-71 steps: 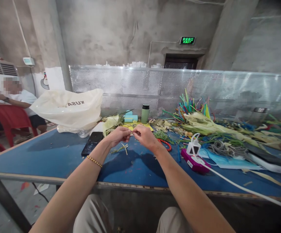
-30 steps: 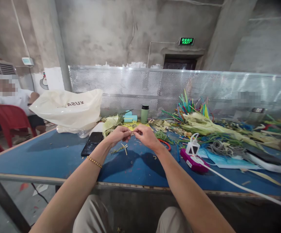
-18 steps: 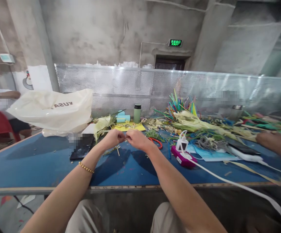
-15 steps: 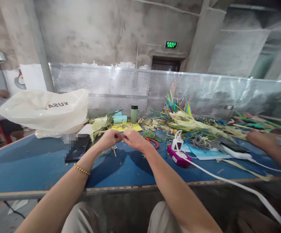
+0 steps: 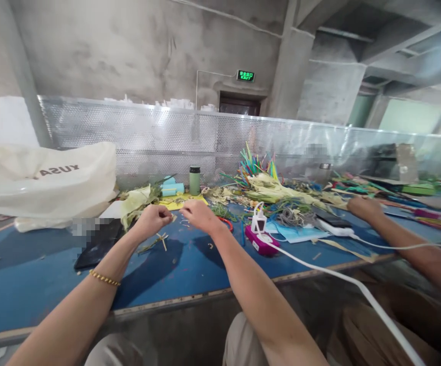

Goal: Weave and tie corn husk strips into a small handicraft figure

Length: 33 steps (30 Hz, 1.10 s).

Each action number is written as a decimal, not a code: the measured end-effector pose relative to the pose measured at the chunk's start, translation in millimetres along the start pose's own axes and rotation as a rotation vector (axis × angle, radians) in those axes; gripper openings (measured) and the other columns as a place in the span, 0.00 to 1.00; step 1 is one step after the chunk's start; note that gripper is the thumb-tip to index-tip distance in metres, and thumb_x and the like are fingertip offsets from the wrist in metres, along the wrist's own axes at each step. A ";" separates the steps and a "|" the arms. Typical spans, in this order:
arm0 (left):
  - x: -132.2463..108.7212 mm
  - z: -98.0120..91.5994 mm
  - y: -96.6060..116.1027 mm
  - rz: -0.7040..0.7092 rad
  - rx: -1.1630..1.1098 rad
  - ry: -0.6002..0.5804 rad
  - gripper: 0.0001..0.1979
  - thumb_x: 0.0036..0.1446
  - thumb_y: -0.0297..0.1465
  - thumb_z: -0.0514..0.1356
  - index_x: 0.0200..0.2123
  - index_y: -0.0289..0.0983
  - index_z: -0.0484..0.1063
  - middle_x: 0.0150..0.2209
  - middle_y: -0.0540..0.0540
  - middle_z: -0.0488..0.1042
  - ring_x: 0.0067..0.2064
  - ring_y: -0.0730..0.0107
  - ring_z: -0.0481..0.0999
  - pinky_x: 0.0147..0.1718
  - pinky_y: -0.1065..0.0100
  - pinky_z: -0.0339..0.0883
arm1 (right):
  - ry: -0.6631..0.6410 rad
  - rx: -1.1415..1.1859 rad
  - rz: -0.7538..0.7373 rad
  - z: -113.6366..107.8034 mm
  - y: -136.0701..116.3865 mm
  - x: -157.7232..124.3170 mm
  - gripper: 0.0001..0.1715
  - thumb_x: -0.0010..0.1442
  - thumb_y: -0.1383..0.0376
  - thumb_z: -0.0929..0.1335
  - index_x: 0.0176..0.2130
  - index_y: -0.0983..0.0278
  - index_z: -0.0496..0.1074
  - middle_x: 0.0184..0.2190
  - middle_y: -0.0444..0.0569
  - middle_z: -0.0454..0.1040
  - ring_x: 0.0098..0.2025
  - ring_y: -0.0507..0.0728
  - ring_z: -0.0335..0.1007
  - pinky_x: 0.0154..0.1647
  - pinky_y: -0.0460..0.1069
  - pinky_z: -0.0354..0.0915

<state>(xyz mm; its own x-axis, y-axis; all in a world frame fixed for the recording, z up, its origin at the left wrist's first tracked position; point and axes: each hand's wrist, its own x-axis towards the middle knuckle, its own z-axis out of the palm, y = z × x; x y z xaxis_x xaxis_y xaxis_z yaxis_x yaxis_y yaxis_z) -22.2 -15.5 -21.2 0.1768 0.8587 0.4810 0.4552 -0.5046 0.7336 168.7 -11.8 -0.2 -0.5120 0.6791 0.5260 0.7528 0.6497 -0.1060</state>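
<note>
Above the blue table my left hand (image 5: 152, 220) is closed in a pinch. A small pale piece shows at its fingertips, too small to name. My right hand (image 5: 198, 214) is a short gap to the right, its fingers bent and pressed together; whatever they hold is hidden. On the table below my left hand lies a small bundle of green and straw-coloured stalks (image 5: 155, 244). Pale dried husk leaves (image 5: 136, 201) are heaped just behind my left hand. A yellow sheet (image 5: 172, 203) lies behind both hands.
A black tablet-like slab (image 5: 100, 244) and a white plastic bag (image 5: 52, 178) are at left. Behind stands a green bottle (image 5: 195, 182). To the right are a purple power strip (image 5: 260, 241) with a white cable, more husks (image 5: 277, 190), and another person's hand (image 5: 365, 208).
My hands have moved apart from touching, opening a small gap between them. The view has turned to the right, so the table's things appear further left.
</note>
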 end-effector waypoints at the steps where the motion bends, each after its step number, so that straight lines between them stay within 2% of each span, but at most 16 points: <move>1: 1.0 0.1 -0.4 -0.044 -0.043 0.047 0.04 0.39 0.28 0.64 0.17 0.35 0.74 0.16 0.50 0.69 0.21 0.73 0.65 0.23 0.72 0.55 | -0.019 -0.071 0.111 -4.7 6.5 -2.2 0.17 0.66 0.63 0.62 0.35 0.68 0.76 0.37 0.57 0.78 0.40 0.55 0.72 0.41 0.47 0.61; 3: 2.9 0.1 -1.8 -0.098 -0.188 0.132 0.06 0.40 0.31 0.65 0.18 0.34 0.74 0.17 0.49 0.70 0.22 0.74 0.66 0.23 0.72 0.56 | -0.154 -0.228 0.414 -11.5 21.6 -7.7 0.16 0.66 0.63 0.62 0.40 0.69 0.77 0.43 0.63 0.77 0.46 0.59 0.73 0.43 0.49 0.63; 4: 3.8 0.1 -2.7 -0.125 -0.264 0.156 0.07 0.39 0.32 0.66 0.18 0.34 0.74 0.16 0.49 0.70 0.21 0.74 0.65 0.22 0.72 0.54 | -0.198 -0.250 0.480 -12.9 29.2 -10.4 0.15 0.63 0.65 0.64 0.42 0.70 0.77 0.44 0.66 0.77 0.47 0.62 0.73 0.43 0.50 0.64; 7: 5.5 0.2 -5.6 -0.180 -0.489 0.169 0.08 0.38 0.32 0.68 0.20 0.33 0.75 0.17 0.48 0.70 0.20 0.77 0.64 0.21 0.73 0.53 | -0.304 -0.246 0.554 -8.4 46.5 -16.2 0.12 0.52 0.69 0.71 0.40 0.69 0.79 0.42 0.66 0.78 0.46 0.64 0.76 0.41 0.51 0.67; 9: 6.3 0.8 -7.0 -0.221 -0.592 0.170 0.09 0.36 0.32 0.69 0.21 0.32 0.75 0.19 0.48 0.71 0.21 0.77 0.65 0.21 0.73 0.54 | -0.326 -0.240 0.575 -2.3 52.8 -17.6 0.13 0.50 0.72 0.71 0.39 0.68 0.79 0.43 0.65 0.78 0.46 0.65 0.76 0.41 0.51 0.68; 14: 8.6 3.4 -8.9 -0.290 -0.724 0.183 0.10 0.36 0.31 0.70 0.21 0.31 0.73 0.21 0.48 0.72 0.20 0.79 0.66 0.20 0.74 0.54 | -0.277 -0.205 0.613 3.5 64.0 -16.6 0.13 0.47 0.72 0.72 0.37 0.67 0.79 0.39 0.62 0.79 0.44 0.63 0.77 0.38 0.48 0.68; 17: 10.6 4.1 -10.6 -0.327 -0.767 0.221 0.11 0.35 0.31 0.70 0.21 0.31 0.72 0.20 0.49 0.71 0.20 0.79 0.65 0.19 0.74 0.53 | -0.240 -0.151 0.648 2.6 70.2 -12.8 0.10 0.50 0.66 0.71 0.35 0.68 0.78 0.28 0.59 0.78 0.32 0.60 0.77 0.28 0.47 0.67; 19: 11.8 3.5 -11.7 -0.352 -0.803 0.256 0.13 0.33 0.30 0.71 0.23 0.32 0.72 0.19 0.51 0.69 0.19 0.80 0.65 0.18 0.75 0.53 | -0.182 0.037 0.730 3.0 70.5 -8.6 0.10 0.52 0.63 0.71 0.32 0.69 0.77 0.19 0.52 0.74 0.21 0.56 0.71 0.21 0.46 0.62; 21: 12.7 2.0 -12.1 -0.376 -0.845 0.276 0.14 0.33 0.30 0.71 0.24 0.32 0.71 0.19 0.53 0.68 0.19 0.80 0.65 0.17 0.75 0.53 | -0.072 0.343 0.793 4.4 66.1 -3.9 0.11 0.52 0.61 0.71 0.31 0.69 0.76 0.14 0.45 0.67 0.15 0.51 0.62 0.16 0.45 0.57; 23: 13.5 0.0 -12.0 -0.397 -0.892 0.292 0.13 0.35 0.28 0.70 0.25 0.32 0.70 0.18 0.53 0.68 0.19 0.80 0.65 0.17 0.76 0.53 | 0.033 0.575 0.778 5.7 57.3 0.1 0.12 0.53 0.61 0.71 0.35 0.68 0.75 0.15 0.41 0.65 0.15 0.49 0.59 0.15 0.43 0.55; 25: 14.4 -2.1 -11.3 -0.400 -0.951 0.317 0.11 0.38 0.27 0.69 0.25 0.33 0.69 0.19 0.53 0.68 0.19 0.80 0.66 0.18 0.76 0.55 | 0.069 0.737 0.712 6.3 45.5 2.8 0.16 0.55 0.59 0.70 0.41 0.66 0.72 0.18 0.39 0.66 0.17 0.47 0.59 0.16 0.42 0.56; 27: 15.5 -4.6 -10.4 -0.397 -1.017 0.357 0.10 0.41 0.25 0.67 0.25 0.33 0.68 0.19 0.53 0.69 0.19 0.81 0.67 0.18 0.77 0.56 | 0.038 1.022 0.617 6.5 32.5 4.3 0.19 0.54 0.57 0.72 0.42 0.65 0.70 0.22 0.39 0.67 0.18 0.46 0.59 0.16 0.42 0.57; 29: 16.8 -7.9 -9.2 -0.404 -1.063 0.392 0.08 0.43 0.23 0.66 0.25 0.33 0.67 0.19 0.53 0.69 0.19 0.81 0.66 0.19 0.77 0.57 | -0.010 1.192 0.568 7.3 19.5 4.8 0.22 0.52 0.56 0.73 0.42 0.63 0.67 0.22 0.38 0.65 0.18 0.46 0.59 0.14 0.41 0.57; 33: 18.6 -15.6 -7.9 -0.418 -1.100 0.435 0.07 0.46 0.21 0.63 0.25 0.33 0.67 0.20 0.53 0.69 0.19 0.82 0.66 0.19 0.78 0.58 | -0.133 1.195 0.465 12.5 -4.9 3.9 0.24 0.53 0.52 0.72 0.43 0.60 0.63 0.23 0.37 0.64 0.19 0.47 0.62 0.14 0.41 0.59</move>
<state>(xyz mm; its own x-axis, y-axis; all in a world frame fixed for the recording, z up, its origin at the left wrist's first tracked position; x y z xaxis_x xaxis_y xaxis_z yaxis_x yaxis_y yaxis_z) -36.1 3.1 -10.5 -0.2029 0.9759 0.0800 -0.5985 -0.1882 0.7787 157.8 -8.0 -8.3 -0.3923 0.9066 0.1555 0.0707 0.1983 -0.9776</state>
